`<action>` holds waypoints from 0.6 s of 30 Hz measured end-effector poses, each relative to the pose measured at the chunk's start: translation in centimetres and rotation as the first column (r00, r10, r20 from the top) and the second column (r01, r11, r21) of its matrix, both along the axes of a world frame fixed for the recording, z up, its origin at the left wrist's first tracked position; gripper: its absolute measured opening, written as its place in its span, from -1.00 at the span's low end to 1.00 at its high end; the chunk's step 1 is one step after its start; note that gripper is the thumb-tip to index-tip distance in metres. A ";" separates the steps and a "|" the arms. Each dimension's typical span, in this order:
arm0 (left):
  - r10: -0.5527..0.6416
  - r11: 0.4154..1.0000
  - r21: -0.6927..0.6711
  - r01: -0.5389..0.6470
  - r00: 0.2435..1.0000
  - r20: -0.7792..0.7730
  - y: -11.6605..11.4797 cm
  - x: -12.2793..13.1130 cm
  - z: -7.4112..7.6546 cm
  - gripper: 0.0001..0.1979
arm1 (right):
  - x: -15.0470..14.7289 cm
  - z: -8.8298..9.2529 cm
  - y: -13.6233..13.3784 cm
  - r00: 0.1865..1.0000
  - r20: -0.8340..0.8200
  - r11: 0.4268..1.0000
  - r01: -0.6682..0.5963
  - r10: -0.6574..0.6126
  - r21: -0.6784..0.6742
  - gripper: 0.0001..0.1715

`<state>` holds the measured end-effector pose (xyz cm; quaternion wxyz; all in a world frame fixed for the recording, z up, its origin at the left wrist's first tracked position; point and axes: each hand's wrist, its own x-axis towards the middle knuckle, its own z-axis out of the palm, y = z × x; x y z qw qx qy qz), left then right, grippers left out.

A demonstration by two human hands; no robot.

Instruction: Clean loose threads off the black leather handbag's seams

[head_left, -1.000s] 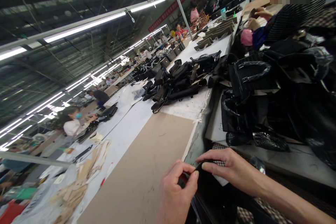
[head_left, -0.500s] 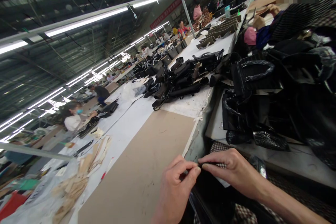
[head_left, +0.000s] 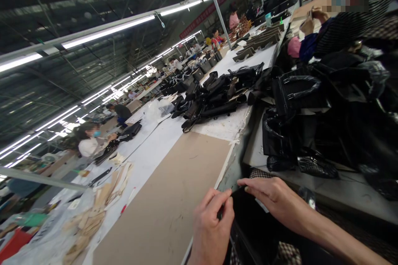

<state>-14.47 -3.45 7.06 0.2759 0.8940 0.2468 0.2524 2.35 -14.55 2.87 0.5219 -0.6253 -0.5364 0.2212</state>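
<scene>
My left hand (head_left: 211, 223) and my right hand (head_left: 273, 203) meet at the bottom of the view, at the near edge of the brown cardboard sheet (head_left: 174, 190). Both pinch the top edge of a black bag (head_left: 251, 227) that sits low in front of me. The left fingers are curled and pressed on that edge; the right fingertips grip it from the other side. Most of the bag is hidden below the hands.
A pile of black bags (head_left: 214, 95) lies further along the white table (head_left: 149, 149). More black handbags (head_left: 298, 91) are stacked on the right. A person in a striped top (head_left: 348, 25) sits at the far right. Cut paper pieces (head_left: 90, 219) lie at the left.
The two hands have drawn slightly apart along the bag's edge, and the right hand has shifted a little up. The view has tilted a bit.
</scene>
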 end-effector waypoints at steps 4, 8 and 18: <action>-0.020 0.999 -0.037 0.018 0.998 -0.064 0.4 0.7 0.5 -0.76 | 0.1 -0.3 0.3 0.995 0.087 0.999 0.041 -0.043 0.019 -0.58; -0.081 0.932 -0.359 0.056 0.995 -0.056 0.0 2.1 0.9 -0.78 | 1.6 -0.4 -0.4 0.995 0.092 0.996 0.056 -0.049 -0.072 -0.58; -0.190 0.717 -0.666 0.209 0.977 0.101 4.6 4.8 -1.6 -0.52 | 6.9 -3.4 -12.4 0.787 -0.345 0.855 0.509 -0.511 -0.105 -0.57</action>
